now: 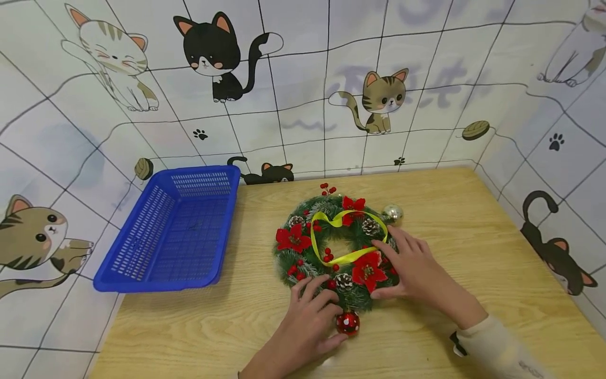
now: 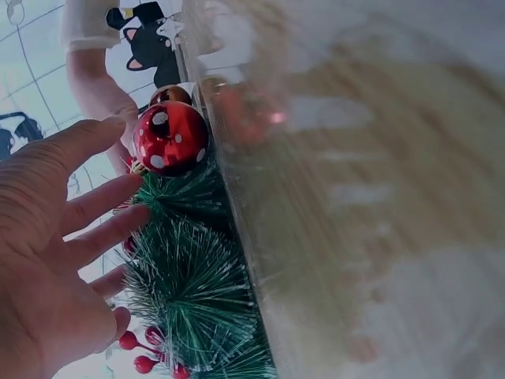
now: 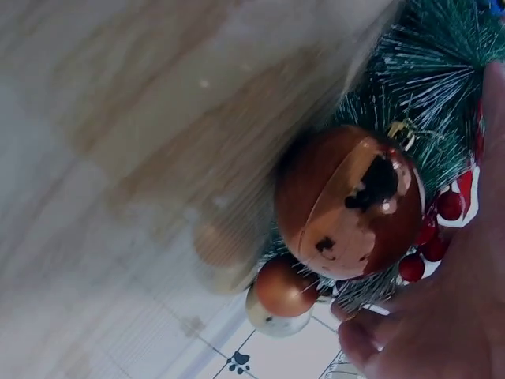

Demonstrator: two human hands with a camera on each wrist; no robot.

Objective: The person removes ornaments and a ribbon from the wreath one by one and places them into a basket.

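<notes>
A Christmas wreath (image 1: 310, 205) lies flat on the wooden table, trimmed with red poinsettias (image 1: 293, 238), pine cones and berries. A yellow ribbon (image 1: 347, 258) loops over its middle. My left hand (image 1: 309, 321) is at the wreath's near left edge, fingers spread, the thumb beside a red ball with white dots (image 1: 347, 322). In the left wrist view those fingers reach toward the green needles (image 2: 189, 284). My right hand (image 1: 418, 268) touches the wreath's right side with fingers parted. The right wrist view has a shiny copper ball (image 3: 347, 205) close to that hand.
A blue plastic basket (image 1: 232, 210) with mesh sides stands on the left of the table (image 1: 464, 221). A pale gold ball (image 1: 392, 213) hangs out at the wreath's far right. Walls (image 1: 303, 79) with cat drawings enclose the table behind and at both sides.
</notes>
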